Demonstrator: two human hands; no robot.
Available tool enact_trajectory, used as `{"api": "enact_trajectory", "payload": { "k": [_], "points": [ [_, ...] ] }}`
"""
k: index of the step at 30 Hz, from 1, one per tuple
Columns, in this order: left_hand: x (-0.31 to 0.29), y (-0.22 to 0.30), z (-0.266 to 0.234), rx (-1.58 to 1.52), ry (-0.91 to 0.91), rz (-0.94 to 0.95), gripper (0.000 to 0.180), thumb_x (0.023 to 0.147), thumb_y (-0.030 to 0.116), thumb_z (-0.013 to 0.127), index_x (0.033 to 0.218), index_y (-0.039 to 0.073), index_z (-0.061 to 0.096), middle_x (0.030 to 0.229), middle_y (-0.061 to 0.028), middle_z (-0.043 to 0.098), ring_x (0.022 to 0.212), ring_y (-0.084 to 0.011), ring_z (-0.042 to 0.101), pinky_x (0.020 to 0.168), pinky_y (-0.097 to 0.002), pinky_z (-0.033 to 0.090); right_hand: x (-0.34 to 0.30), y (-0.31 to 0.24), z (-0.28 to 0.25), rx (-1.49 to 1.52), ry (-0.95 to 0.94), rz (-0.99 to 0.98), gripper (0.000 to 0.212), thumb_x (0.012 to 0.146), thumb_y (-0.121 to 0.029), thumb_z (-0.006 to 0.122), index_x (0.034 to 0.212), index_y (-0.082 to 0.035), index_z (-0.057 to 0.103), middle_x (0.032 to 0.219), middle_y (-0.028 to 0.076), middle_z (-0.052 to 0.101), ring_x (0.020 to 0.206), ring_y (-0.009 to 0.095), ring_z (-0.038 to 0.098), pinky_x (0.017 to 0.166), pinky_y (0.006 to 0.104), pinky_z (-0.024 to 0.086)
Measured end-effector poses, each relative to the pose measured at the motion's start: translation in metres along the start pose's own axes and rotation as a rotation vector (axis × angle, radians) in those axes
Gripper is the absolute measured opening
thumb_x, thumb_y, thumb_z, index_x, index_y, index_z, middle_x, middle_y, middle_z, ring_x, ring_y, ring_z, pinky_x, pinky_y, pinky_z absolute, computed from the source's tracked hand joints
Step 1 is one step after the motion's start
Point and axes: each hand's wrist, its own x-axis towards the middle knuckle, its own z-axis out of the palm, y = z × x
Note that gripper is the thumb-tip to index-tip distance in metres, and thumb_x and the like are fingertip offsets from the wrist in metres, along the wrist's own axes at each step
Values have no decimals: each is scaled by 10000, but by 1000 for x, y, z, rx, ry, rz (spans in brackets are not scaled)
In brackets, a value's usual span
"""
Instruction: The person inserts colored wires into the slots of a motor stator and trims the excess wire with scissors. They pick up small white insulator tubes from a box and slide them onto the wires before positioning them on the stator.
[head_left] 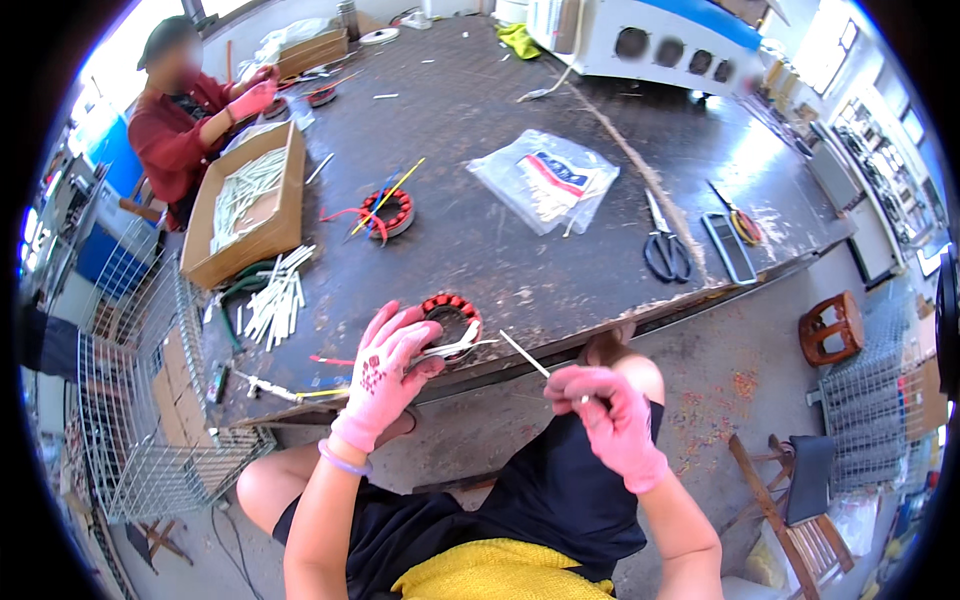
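Left hand [385, 370] grips near stator ring [452, 312] | right hand [600, 410] pinches white strip [525, 354] | strip not yet inserted, judged early-stage

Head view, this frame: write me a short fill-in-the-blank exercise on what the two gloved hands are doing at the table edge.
1. Both of the person's hands wear ____ gloves.
2. The left hand steadies a ring-shaped part with red-wrapped coils at the ____ edge of the dark table.
3. The right hand pinches a thin white ____ that points toward that ring.
4. Black-handled ____ lie farther right on the table.

Missing words: pink; near; strip; scissors
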Motion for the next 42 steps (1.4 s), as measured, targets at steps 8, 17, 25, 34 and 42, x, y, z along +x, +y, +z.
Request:
{"api": "enact_trajectory", "payload": {
  "k": [8,17,25,34,42],
  "points": [
    [1,-2,3,-56,-47,93,322,725,113,800,1017,91,667,999,-56,705,1081,-267,656,1065,-485,453,-13,26,43,-414,-232,-172,153,893,1,641,1037,-47,618,1165,161,675,854,294,692,718,334,558],
    [-5,-13,16,-2,13,163,329,719,89,767,1035,105,678,973,-52,697,1020,-257,665,994,-430,517,-25,26,48,-463,-216,-224,248,840,4,683,1069,-66,615,1184,145,673,830,314,688,693,358,556],
    [-11,-14,20,-56,36,111,312,733,85,762,1034,95,684,992,-62,700,1042,-273,657,1022,-445,493,-25,31,55,-462,-177,-236,250,840,-2,687,1071,-63,612,1178,145,676,926,330,690,734,365,562],
    [-8,-4,22,-174,69,-75,210,772,68,731,966,80,651,1177,-108,606,1210,-353,537,1103,-533,364,-7,50,69,-456,-97,-125,250,869,11,641,1107,-60,611,1184,128,665,1010,334,668,813,367,554],
    [-8,-3,14,-40,-122,-118,208,835,187,689,1011,78,676,1412,-144,463,1398,-425,320,1187,-549,189,22,67,75,-445,17,-51,213,871,7,659,1073,-61,672,1116,118,652,934,264,660,779,338,547]
  ]
}}
